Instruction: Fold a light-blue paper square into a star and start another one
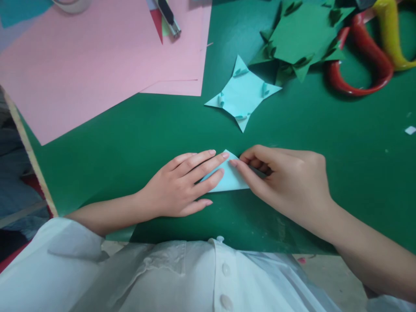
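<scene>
A light blue piece of folded paper (230, 180) lies on the green table, its point toward the far side and a straight edge toward me. My left hand (185, 184) rests flat over its left part, fingers spread. At the right slanting edge, my right hand (286, 173) pinches the paper between thumb and curled fingers. Part of the paper is hidden under both hands. Just beyond them lies a light blue four-pointed paper star (243, 96) with small curled cuts near its points.
Pink paper sheets (107, 56) cover the far left, with a box cutter (169, 19) on them. At the far right lie a green many-pointed paper shape (303, 32), red-handled scissors (373, 56) and a yellow handle (390, 34). A white scrap (410, 130) is near the right edge.
</scene>
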The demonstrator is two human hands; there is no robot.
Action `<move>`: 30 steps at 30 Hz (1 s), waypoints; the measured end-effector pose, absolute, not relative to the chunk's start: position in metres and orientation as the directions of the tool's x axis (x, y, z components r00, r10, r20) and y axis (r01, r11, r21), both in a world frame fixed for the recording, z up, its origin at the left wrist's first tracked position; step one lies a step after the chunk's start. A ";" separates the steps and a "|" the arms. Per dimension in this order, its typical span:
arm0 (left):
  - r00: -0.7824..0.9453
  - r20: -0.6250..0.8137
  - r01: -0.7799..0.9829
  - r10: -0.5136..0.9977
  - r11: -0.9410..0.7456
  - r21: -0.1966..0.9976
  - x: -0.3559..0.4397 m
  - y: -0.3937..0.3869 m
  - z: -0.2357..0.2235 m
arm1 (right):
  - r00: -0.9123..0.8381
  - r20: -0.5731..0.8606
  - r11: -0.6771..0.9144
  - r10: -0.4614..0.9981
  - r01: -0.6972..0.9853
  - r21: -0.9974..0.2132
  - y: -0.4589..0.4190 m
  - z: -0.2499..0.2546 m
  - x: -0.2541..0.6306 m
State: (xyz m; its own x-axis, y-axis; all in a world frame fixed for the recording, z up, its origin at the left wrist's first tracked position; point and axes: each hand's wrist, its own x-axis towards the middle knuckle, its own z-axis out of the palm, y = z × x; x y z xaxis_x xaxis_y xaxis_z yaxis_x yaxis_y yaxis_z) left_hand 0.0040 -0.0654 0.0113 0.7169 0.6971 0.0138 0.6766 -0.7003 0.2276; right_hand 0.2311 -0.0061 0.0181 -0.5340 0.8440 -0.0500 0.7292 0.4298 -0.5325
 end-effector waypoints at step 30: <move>0.730 0.052 0.632 0.681 -0.702 0.327 0.001 -0.056 0.014 | -0.804 0.295 0.853 0.517 0.512 -0.100 -0.067 0.014 0.244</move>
State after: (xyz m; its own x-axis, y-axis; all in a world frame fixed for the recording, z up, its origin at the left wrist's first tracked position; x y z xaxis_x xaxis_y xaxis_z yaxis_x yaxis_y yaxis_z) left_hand 0.0008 -0.0564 0.0137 0.7301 0.6813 0.0522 0.6321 -0.7025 0.3270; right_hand 0.2439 -0.0669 0.0137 -0.8038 0.5167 0.2948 0.5117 0.8533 -0.1005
